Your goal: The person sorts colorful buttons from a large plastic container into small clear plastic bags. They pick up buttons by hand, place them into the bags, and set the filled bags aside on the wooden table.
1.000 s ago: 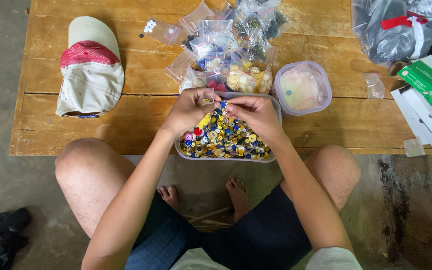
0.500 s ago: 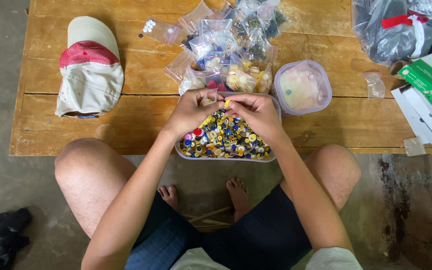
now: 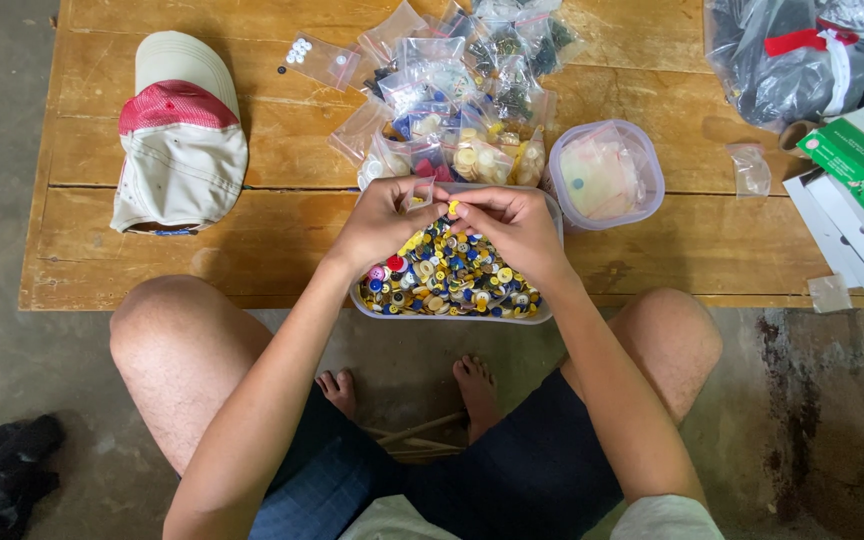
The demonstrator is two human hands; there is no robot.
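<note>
A clear plastic tub [image 3: 542,312] full of mixed coloured buttons [image 3: 452,275] sits at the near edge of a low wooden table [image 3: 252,240]. My left hand [image 3: 384,222] holds a small clear zip bag [image 3: 420,192] above the tub. My right hand [image 3: 508,226] pinches a yellow button [image 3: 453,207] right at the bag's mouth. Both hands meet over the far side of the tub. Behind them lies a heap of small clear bags [image 3: 462,90] holding sorted buttons.
A round lidded tub [image 3: 604,176] stands right of my hands. A beige and red cap [image 3: 180,135] lies at the left. A grey plastic sack [image 3: 802,55], green and white boxes [image 3: 857,195] and loose empty bags [image 3: 750,168] are at the right. My knees flank the table edge.
My hands have stayed together over the tub, shifting only slightly. The yellow button between my right fingers has come up to the bag's opening.
</note>
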